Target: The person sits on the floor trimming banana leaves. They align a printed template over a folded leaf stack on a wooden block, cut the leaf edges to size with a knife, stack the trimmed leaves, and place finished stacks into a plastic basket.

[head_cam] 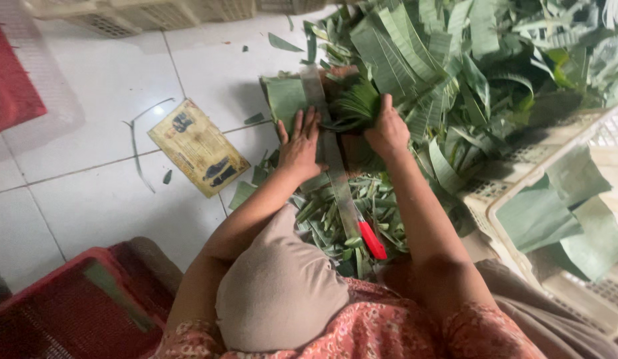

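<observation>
- Surface: white tiled floor, with green leaf scraps littered just ahead of the person's knees. A yellow printed card lies flat on the tiles to the left, apart from the scraps.
- Near container, lower left: red plastic crate, with one green strip visible inside.
- Near container, right: pale slotted crate, holding flat, folded pieces of green leaf stacked loosely.
- Tool: knife with a red handle and a long blade, lying on the scraps between the forearms, pointing away from the person. Neither hand holds it.
- Left hand: open, fingers spread, palm pressed flat on a folded leaf sheet that lies on the floor. No closed grasp.
- Right hand: closed around a bundle of narrow leaf strips, just right of the blade line; the bundle fans out beyond the fingers.
- Far right: large heap of long green leaves, reaching past the top edge.
- Far left: another pale crate along the top edge; a clear bin with a red lining at the left edge.
</observation>
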